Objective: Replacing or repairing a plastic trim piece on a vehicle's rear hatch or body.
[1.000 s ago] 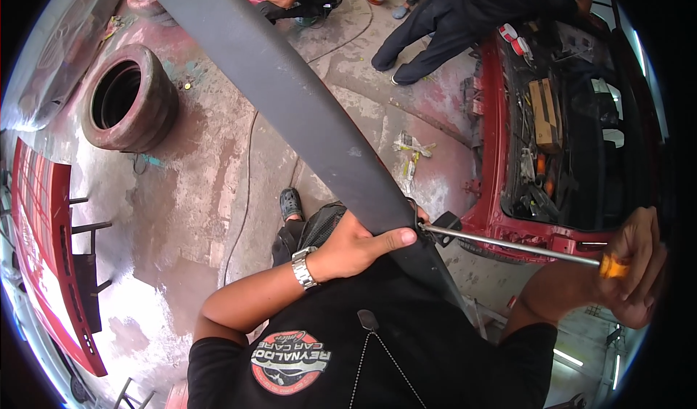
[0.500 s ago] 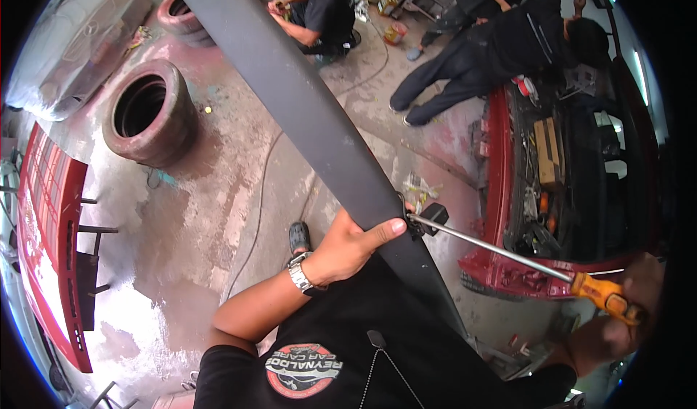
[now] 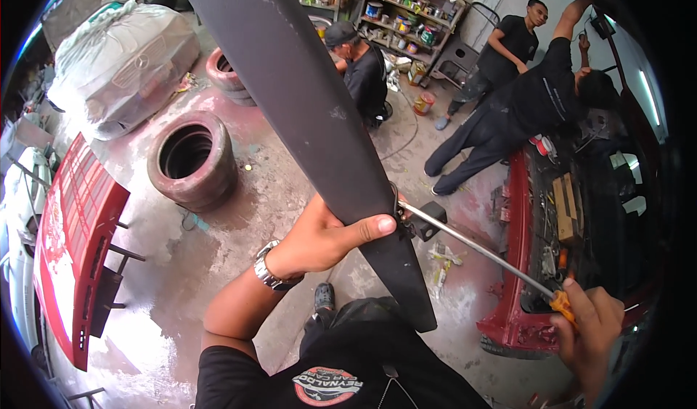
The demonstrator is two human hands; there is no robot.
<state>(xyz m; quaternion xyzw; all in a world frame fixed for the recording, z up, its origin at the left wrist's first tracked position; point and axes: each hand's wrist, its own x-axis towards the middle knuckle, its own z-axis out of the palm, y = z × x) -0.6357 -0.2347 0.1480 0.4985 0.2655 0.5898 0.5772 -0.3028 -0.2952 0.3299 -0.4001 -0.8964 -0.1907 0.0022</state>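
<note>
A long dark grey panel, like a piece of car trim, slants across the view from the upper left down to its narrow end in front of my shirt. My left hand is closed round its lower part, thumb lying over the front face. Beside that thumb, a small black bracket juts from the panel's right edge. My right hand grips the orange handle of a long screwdriver. The steel shaft reaches left to the bracket; the exact contact of its tip is too small to tell.
Stacked worn tyres stand at left, near a red car panel on a stand. A plastic-covered car is behind them. At right, a red car body stands open, with a person beside it. Shelves of cans line the back.
The view has tilted up, showing more of the shelves and the covered car. My right hand has shifted inward and covers more of the screwdriver handle. My left hand keeps its grip on the panel.
</note>
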